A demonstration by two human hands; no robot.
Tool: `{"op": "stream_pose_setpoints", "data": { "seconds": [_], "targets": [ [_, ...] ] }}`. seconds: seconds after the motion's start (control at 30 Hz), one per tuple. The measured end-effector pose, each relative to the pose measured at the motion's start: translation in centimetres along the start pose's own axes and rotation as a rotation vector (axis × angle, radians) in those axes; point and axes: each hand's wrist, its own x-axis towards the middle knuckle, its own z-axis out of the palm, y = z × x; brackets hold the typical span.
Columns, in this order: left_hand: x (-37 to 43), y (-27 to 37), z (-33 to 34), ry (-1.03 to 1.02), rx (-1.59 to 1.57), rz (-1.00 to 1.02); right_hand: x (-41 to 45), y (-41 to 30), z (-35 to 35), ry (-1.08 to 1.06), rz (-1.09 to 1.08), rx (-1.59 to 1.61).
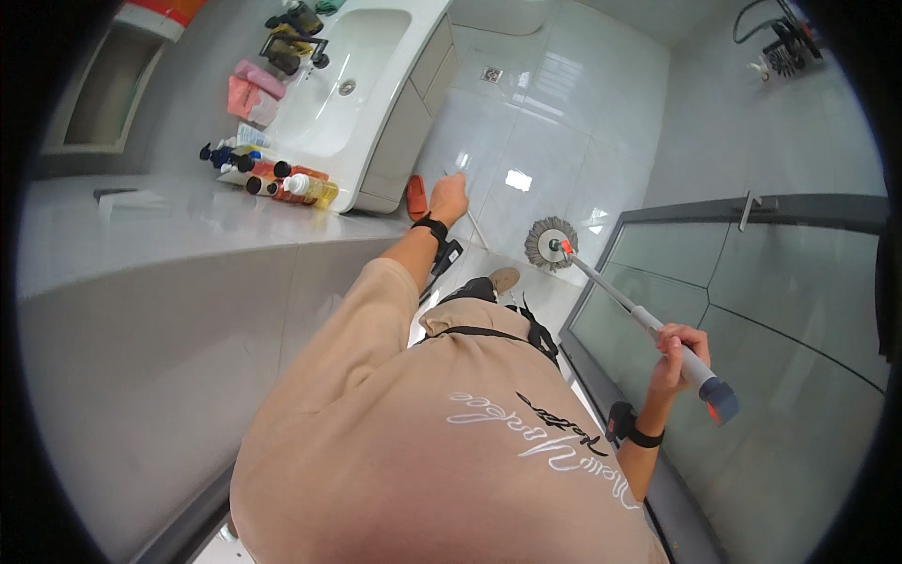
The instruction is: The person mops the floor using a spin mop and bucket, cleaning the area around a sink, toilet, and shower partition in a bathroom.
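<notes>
My right hand [680, 352] is closed around the grey upper grip of a long-handled round mop [641, 317]. The handle slants down to a disc-shaped mop head with a grey string fringe [552, 243], which rests on the tiled floor [542, 134]. An orange part sits at its joint, and the handle's top end is dark blue and orange. Out in front at the left is my left hand [449, 199], its fingers bent, over the floor near the vanity. A thin pale rod or line [478, 229] shows beside it; whether the hand holds it I cannot tell.
At the left stand a white washbasin [359, 77] and several bottles [282, 180] on a ledge. An orange slipper [416, 197] lies by the vanity cabinet [398, 148]. A framed glass door with a handle [748, 210] is at the right. Farther off are a floor drain [492, 74] and a wall fixture.
</notes>
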Motion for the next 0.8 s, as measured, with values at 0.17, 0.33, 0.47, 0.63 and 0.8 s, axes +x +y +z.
{"op": "stream_pose_setpoints", "data": {
  "seconds": [0.17,0.33,0.47,0.63,0.8],
  "targets": [
    [2.6,-2.7,-0.7,0.029,0.098,-0.048,-0.9,-1.0,1.4,-0.011,0.080,0.001],
    [4.4,-4.2,-2.0,0.019,0.104,0.034,-1.1,-0.8,1.0,0.024,0.084,-0.007],
    [2.4,-4.7,-2.9,0.001,0.154,0.017,-1.3,-0.7,0.5,0.058,0.102,-0.005],
    [-0.3,-5.8,-4.9,-0.091,0.324,-0.344,-1.3,-0.7,0.5,0.076,0.117,0.009],
    [-1.3,-4.1,-6.2,-0.164,0.465,-0.519,-1.3,-0.4,0.2,0.079,0.131,-0.011]
  ]
}}
